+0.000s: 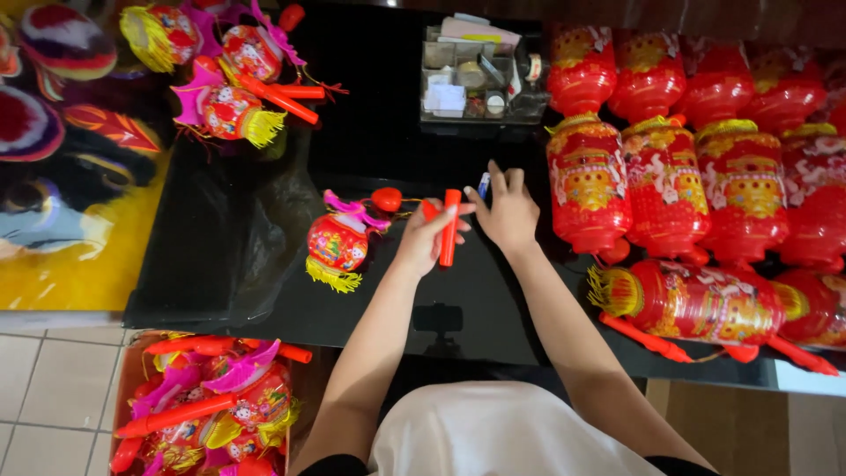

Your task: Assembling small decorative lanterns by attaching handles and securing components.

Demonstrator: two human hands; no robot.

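- Left hand [426,240] pinches 1 red plastic handle stick [449,227] upright, fingers pressed around its middle.
- Right hand [508,211] rests spread on the black counter [388,141], just beside it.
- Small red lantern [337,244] lies left of the left hand; likely light, crushable, best held by its stiff ends.

— How many small round lanterns on the counter [370,141]?
— Four: one [337,243] near the middle, three [231,110] at the far left.
— And the tall red lanterns [589,176]?
— At least ten; the right edge cuts some off.
— Anything else?
— One organiser tray [480,84], one box [132,353] of lanterns on the floor.
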